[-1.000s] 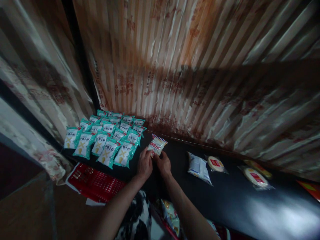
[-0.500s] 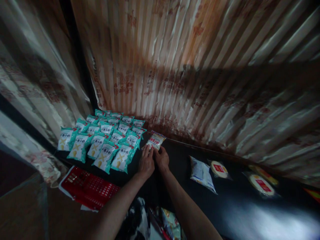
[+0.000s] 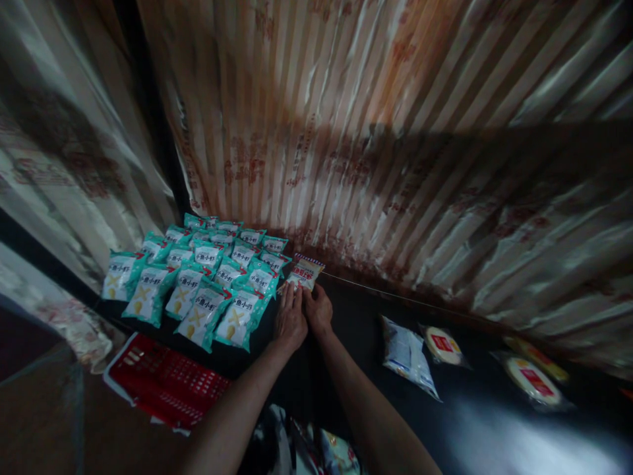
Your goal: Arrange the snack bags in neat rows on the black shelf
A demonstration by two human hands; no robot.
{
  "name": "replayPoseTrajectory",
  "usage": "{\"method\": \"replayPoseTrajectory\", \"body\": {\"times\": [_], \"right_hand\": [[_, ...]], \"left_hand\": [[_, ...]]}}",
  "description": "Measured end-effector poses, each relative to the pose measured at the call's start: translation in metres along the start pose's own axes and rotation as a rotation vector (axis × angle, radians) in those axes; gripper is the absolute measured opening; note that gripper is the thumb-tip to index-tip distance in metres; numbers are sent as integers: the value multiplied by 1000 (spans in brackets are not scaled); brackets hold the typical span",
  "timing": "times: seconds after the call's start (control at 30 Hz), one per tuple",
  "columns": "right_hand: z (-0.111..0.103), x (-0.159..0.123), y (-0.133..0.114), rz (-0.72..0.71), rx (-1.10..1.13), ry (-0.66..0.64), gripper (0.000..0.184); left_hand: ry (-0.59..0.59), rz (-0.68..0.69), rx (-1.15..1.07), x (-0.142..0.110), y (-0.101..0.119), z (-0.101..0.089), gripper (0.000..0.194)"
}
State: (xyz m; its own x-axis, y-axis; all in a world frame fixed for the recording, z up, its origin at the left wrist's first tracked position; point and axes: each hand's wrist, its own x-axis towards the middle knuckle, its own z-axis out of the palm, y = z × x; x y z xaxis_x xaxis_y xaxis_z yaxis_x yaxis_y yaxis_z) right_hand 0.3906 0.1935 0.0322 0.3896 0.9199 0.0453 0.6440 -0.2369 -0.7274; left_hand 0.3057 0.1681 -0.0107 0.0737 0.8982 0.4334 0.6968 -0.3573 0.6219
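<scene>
A small snack packet, pale with red print and a striped top edge, lies at the back of the black table top. My left hand grips its lower left part, fingertips over the front. At its lower right corner my right hand pinches the edge, with the thumb side partly hidden. Just left of both hands stand several teal and white snack packets in close rows, leaning back on one another. The held packet is beside the nearest of these rows.
A red perforated basket sits below the table's front left edge. To the right lie a white and blue packet and round wrapped pastries. Behind the table hangs a wrinkled striped sheet. More packets are near my body.
My hands and the snack packet have shifted slightly away from me, toward the back sheet. The surrounding view has moved a little as my head turned.
</scene>
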Motion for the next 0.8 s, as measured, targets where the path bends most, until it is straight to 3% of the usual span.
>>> {"method": "replayPoseTrajectory", "body": {"times": [0.37, 0.57, 0.8], "right_hand": [[6, 13, -9, -9, 28, -64, 41], [7, 13, -12, 7, 43, -16, 55], [11, 10, -10, -55, 60, -26, 52]], "left_hand": [[23, -35, -42, -1, -4, 1, 63], [46, -56, -52, -1, -2, -1, 62], [55, -44, -25, -2, -5, 3, 63]]}}
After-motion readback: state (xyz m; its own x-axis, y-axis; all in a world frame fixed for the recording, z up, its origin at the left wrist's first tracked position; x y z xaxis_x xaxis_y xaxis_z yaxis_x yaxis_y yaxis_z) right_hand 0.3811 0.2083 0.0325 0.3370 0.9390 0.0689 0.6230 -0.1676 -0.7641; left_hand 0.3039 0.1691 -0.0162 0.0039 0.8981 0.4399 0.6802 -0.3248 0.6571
